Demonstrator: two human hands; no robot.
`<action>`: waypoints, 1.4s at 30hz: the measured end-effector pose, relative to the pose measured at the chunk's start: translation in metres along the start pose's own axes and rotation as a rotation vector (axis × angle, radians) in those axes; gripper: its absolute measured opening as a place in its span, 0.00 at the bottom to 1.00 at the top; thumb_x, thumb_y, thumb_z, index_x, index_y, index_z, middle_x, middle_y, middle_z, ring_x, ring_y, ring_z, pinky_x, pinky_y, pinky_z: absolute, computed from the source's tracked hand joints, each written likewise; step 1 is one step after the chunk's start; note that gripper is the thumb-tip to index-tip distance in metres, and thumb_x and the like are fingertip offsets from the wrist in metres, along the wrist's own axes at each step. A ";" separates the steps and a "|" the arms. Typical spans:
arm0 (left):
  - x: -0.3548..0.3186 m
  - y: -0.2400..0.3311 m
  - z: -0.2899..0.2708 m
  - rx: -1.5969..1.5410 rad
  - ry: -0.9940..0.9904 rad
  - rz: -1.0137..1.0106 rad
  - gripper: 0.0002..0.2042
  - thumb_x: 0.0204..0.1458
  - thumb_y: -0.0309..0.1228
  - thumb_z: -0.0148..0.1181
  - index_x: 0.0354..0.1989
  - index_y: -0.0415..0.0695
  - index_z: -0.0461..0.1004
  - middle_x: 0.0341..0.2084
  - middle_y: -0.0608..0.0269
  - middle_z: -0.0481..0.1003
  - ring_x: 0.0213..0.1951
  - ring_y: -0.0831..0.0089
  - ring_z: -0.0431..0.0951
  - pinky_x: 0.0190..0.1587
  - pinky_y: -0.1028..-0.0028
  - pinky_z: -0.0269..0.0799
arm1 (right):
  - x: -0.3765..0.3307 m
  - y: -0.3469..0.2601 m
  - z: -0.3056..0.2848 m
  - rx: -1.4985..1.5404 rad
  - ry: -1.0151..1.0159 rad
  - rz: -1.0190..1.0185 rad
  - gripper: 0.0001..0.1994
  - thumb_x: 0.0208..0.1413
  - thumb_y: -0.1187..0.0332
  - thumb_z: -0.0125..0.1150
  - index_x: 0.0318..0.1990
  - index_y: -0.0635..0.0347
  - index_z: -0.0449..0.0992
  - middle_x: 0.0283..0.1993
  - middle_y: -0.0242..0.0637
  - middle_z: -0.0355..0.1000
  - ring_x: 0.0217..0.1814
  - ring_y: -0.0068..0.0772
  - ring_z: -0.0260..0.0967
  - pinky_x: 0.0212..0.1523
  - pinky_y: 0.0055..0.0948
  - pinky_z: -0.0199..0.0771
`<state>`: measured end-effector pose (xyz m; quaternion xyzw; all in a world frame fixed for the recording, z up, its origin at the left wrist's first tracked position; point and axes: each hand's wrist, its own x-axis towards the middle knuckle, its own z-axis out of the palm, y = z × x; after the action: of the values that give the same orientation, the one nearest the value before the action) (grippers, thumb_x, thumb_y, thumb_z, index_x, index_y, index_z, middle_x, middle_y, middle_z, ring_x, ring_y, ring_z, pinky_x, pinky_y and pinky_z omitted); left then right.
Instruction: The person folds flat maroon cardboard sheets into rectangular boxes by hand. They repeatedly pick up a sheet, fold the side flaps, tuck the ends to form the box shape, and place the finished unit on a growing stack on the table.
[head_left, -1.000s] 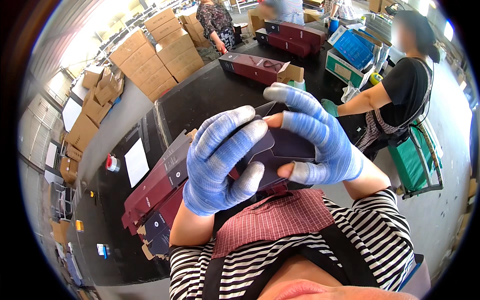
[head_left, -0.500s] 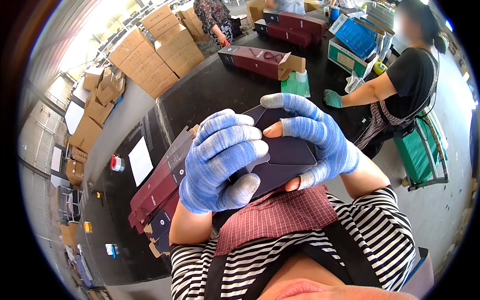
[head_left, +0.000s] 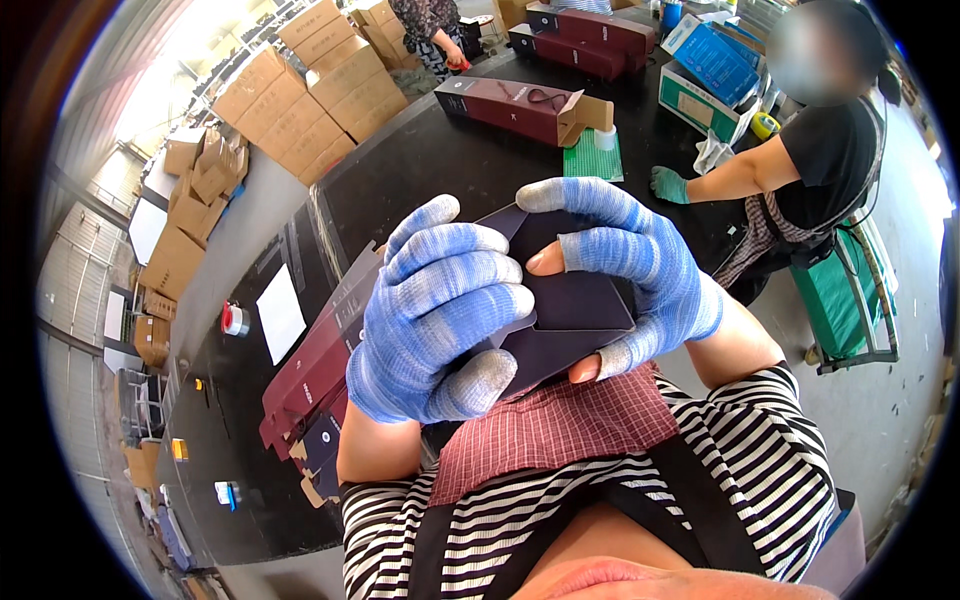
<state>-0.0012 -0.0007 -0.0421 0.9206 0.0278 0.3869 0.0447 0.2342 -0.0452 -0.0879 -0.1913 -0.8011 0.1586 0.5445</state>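
Observation:
Close in front of my chest is a dark navy cardboard box (head_left: 580, 303), its end with folded flaps facing up. My right hand (head_left: 640, 270), in a blue knitted glove with bare thumb and index tips, grips the box's right side. Its fingers reach over the far edge and its thumb side presses the near edge. My left hand (head_left: 430, 320), gloved alike, is curled round the left side of the box, with fingertips on a flap and the index finger raised. The lower part of the box is hidden by my hands.
Flattened maroon cartons (head_left: 305, 395) lie on the black table (head_left: 270, 480) at left, near white paper (head_left: 280, 315) and a tape roll (head_left: 235, 320). Beyond stands an open maroon box (head_left: 505, 105) beside a green mat (head_left: 592, 160). A co-worker (head_left: 815, 165) leans in at right.
My left hand has shifted slightly left, and one of its fingers has lifted away from the others. My right hand keeps its hold. The co-worker at right has turned their head.

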 end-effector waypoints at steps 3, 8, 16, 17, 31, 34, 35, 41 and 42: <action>0.000 -0.001 -0.004 -0.008 -0.047 0.001 0.18 0.55 0.47 0.54 0.32 0.44 0.81 0.33 0.59 0.79 0.44 0.57 0.78 0.65 0.51 0.58 | 0.002 -0.003 -0.001 -0.014 -0.026 0.035 0.35 0.33 0.50 0.81 0.48 0.61 0.79 0.63 0.55 0.64 0.61 0.53 0.66 0.60 0.44 0.67; -0.002 -0.003 -0.005 -0.011 -0.083 0.014 0.12 0.50 0.42 0.59 0.33 0.47 0.80 0.36 0.62 0.78 0.46 0.59 0.77 0.67 0.51 0.54 | 0.003 -0.001 -0.003 -0.045 -0.047 0.008 0.37 0.31 0.48 0.82 0.48 0.61 0.78 0.62 0.59 0.63 0.60 0.56 0.68 0.59 0.47 0.68; 0.001 0.002 -0.009 0.027 -0.166 -0.014 0.25 0.61 0.51 0.45 0.34 0.42 0.81 0.37 0.56 0.79 0.47 0.56 0.77 0.68 0.51 0.52 | 0.001 -0.002 0.000 -0.016 -0.018 0.042 0.34 0.33 0.48 0.81 0.47 0.60 0.78 0.63 0.54 0.63 0.61 0.52 0.66 0.61 0.44 0.66; -0.001 0.002 -0.008 0.034 -0.172 -0.014 0.26 0.61 0.52 0.43 0.37 0.42 0.81 0.38 0.55 0.79 0.48 0.55 0.77 0.68 0.51 0.51 | 0.000 -0.001 0.000 -0.002 -0.009 0.044 0.35 0.33 0.48 0.81 0.47 0.60 0.78 0.64 0.54 0.63 0.61 0.53 0.66 0.61 0.44 0.66; -0.037 0.001 -0.008 0.068 0.026 -0.171 0.34 0.47 0.58 0.63 0.56 0.46 0.74 0.63 0.42 0.63 0.66 0.40 0.58 0.65 0.48 0.56 | -0.053 0.040 0.039 0.386 -0.121 0.342 0.66 0.36 0.53 0.83 0.75 0.62 0.35 0.77 0.48 0.40 0.79 0.42 0.38 0.74 0.36 0.41; -0.040 -0.004 0.000 0.058 0.065 -0.150 0.34 0.52 0.54 0.60 0.60 0.41 0.70 0.63 0.43 0.64 0.66 0.42 0.59 0.67 0.47 0.51 | -0.130 0.092 0.079 0.514 -0.148 0.500 0.66 0.39 0.56 0.81 0.75 0.62 0.31 0.77 0.47 0.39 0.80 0.39 0.35 0.75 0.36 0.39; -0.043 -0.010 0.004 0.035 0.109 -0.152 0.34 0.52 0.54 0.60 0.60 0.41 0.70 0.63 0.43 0.64 0.67 0.42 0.59 0.68 0.47 0.49 | -0.145 0.099 0.088 0.547 -0.126 0.551 0.65 0.40 0.58 0.81 0.75 0.61 0.31 0.77 0.46 0.39 0.80 0.38 0.34 0.75 0.36 0.38; -0.060 -0.070 0.000 -0.037 0.311 -0.419 0.30 0.52 0.53 0.62 0.52 0.38 0.73 0.65 0.45 0.63 0.71 0.49 0.54 0.70 0.50 0.43 | -0.125 0.131 0.096 0.676 -0.039 0.628 0.59 0.43 0.67 0.79 0.75 0.58 0.38 0.74 0.37 0.50 0.74 0.30 0.48 0.72 0.34 0.49; -0.058 -0.075 -0.005 -0.256 0.351 -0.647 0.34 0.52 0.54 0.60 0.59 0.39 0.69 0.68 0.47 0.58 0.72 0.56 0.51 0.70 0.51 0.44 | -0.113 0.138 0.092 0.667 -0.022 0.683 0.58 0.42 0.67 0.80 0.75 0.58 0.40 0.69 0.34 0.58 0.67 0.26 0.56 0.68 0.31 0.56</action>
<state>-0.0469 0.0691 -0.0876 0.7712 0.2753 0.5046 0.2736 0.2046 0.0170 -0.2759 -0.2567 -0.6036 0.5790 0.4843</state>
